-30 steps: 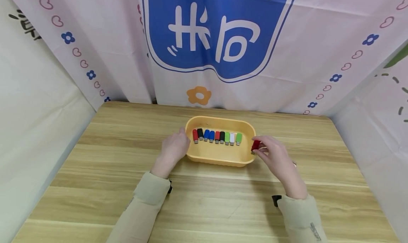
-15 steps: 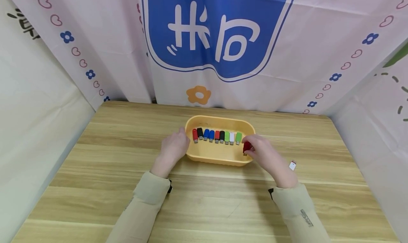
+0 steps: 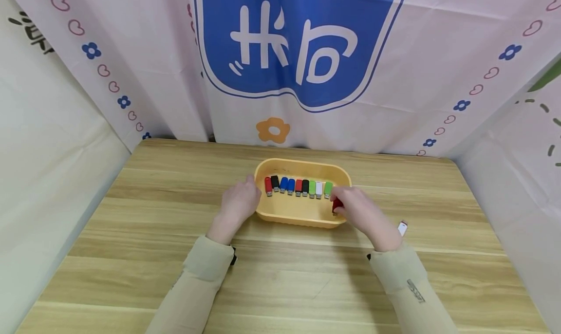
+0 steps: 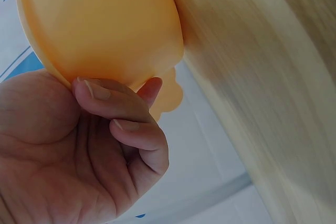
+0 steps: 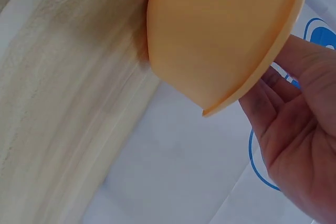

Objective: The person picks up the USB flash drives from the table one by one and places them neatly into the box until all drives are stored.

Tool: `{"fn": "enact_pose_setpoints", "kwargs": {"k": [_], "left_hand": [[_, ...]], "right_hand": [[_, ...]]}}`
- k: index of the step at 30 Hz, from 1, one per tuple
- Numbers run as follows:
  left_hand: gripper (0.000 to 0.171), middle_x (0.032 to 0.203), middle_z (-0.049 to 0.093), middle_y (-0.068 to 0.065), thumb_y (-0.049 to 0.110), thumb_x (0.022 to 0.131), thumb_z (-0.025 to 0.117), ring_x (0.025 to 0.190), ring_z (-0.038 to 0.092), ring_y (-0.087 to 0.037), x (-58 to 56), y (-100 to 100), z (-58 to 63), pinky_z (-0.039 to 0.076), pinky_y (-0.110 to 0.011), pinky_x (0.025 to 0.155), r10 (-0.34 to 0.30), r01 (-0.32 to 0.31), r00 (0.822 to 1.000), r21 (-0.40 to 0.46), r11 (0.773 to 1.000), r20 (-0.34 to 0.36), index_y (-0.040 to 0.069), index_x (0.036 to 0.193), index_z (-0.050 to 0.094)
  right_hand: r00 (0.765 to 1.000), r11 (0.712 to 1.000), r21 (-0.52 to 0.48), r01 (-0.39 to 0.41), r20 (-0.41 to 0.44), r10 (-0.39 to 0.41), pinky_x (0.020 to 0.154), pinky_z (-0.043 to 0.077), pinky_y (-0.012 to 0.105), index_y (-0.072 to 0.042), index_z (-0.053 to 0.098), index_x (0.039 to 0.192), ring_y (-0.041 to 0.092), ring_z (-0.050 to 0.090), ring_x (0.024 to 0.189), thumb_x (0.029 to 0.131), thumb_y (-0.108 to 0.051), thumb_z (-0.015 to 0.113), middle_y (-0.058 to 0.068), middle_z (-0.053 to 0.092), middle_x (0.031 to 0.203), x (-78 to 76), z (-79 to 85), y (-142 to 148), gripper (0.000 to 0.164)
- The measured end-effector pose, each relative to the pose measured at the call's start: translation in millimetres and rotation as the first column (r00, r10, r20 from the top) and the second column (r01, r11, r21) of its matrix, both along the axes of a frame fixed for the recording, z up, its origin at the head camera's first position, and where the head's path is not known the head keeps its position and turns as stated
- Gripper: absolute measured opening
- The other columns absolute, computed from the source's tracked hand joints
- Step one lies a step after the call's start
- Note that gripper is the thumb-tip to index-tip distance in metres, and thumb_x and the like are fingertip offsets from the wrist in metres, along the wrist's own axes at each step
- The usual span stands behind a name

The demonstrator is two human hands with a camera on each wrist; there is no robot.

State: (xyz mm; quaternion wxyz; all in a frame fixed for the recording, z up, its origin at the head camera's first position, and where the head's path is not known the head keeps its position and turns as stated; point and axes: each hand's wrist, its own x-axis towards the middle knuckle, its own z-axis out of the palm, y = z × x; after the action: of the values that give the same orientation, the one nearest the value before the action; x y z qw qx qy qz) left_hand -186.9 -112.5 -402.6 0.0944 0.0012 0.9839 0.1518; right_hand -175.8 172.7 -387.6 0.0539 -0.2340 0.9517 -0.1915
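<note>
A yellow plastic tray holds several USB flash drives in a row, connectors facing the person; among them are a blue drive and a white drive. At the left end, my left hand grips the rim, its fingers curled against the outer wall. My right hand reaches over the right rim and pinches a dark red USB flash drive inside the tray, just in front of the light green drive. In the right wrist view, the tray wall hides its fingertips.
Another USB flash drive, white with a reddish end, lies on the wooden table beside the right wrist. Behind the table's back edge hangs a printed curtain, with pale cloth at both sides.
My right hand has carried the dark red flash drive leftward over the rim and down into the tray, uncovering the white drive on the table. My left hand has stayed at the rim.
</note>
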Motion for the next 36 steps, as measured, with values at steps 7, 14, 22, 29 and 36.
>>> {"fn": "enact_pose_setpoints", "kwargs": {"k": [7,14,22,29,36], "left_hand": [[0.032,0.069,0.055,-0.008,0.022,0.103,0.046,0.055,0.053,-0.02,0.1,0,-0.5,0.038,-0.027,0.044,0.0,0.0,1.0,0.001,1.0,-0.005,-0.003,0.124,0.051],[0.035,0.07,0.055,-0.008,0.023,0.104,0.045,0.055,0.053,-0.02,-0.5,0,0.3,0.038,-0.026,0.045,0.003,-0.003,1.0,0.001,1.0,0.006,-0.003,0.127,0.049],[0.034,0.069,0.054,-0.008,0.023,0.104,0.045,0.054,0.053,-0.019,0.0,1,0.7,0.038,-0.026,0.044,0.005,-0.005,1.0,0.001,1.0,0.01,-0.003,0.126,0.05],[0.034,0.069,0.055,-0.008,0.023,0.104,0.046,0.054,0.053,-0.02,0.4,1,0.7,0.038,-0.026,0.044,0.004,-0.004,1.0,-0.002,1.0,0.007,-0.002,0.126,0.05],[0.033,0.068,0.054,-0.008,0.022,0.104,0.045,0.054,0.052,-0.019,1.1,1,1.6,0.037,-0.026,0.044,-0.002,0.002,1.0,-0.007,1.0,0.0,-0.003,0.125,0.05]], "right_hand": [[0.999,0.992,0.121,-0.043,-0.015,0.045,0.066,0.05,0.03,-0.005,0.067,0.09,0.016,0.056,0.072,0.081,-0.003,0.08,0.003,0.067,0.082,-2.5,1.6,-5,0.016],[0.994,0.976,0.206,-0.073,-0.062,0.087,0.06,0.047,0.029,-0.004,0.066,0.088,0.016,0.053,0.066,0.08,-0.002,0.08,0.004,0.065,0.077,-5.8,1.5,-9,0.016],[0.992,0.974,0.213,-0.072,-0.084,0.091,0.055,0.042,0.025,-0.005,0.065,0.082,0.013,0.048,0.059,0.081,0.006,0.074,0.001,0.058,0.066,-8.4,-2.6,-10,0.014],[0.988,0.974,0.21,-0.084,-0.11,0.109,0.053,0.041,0.024,-0.005,0.065,0.078,0.011,0.048,0.057,0.079,0.014,0.067,-0.001,0.057,0.064,-9.6,-5.5,-12,0.019],[0.989,0.976,0.202,-0.085,-0.099,0.107,0.053,0.043,0.022,-0.002,0.069,0.086,0.012,0.05,0.058,0.08,0.015,0.067,0.006,0.065,0.071,-9.6,-5.8,-13,0.019]]}}
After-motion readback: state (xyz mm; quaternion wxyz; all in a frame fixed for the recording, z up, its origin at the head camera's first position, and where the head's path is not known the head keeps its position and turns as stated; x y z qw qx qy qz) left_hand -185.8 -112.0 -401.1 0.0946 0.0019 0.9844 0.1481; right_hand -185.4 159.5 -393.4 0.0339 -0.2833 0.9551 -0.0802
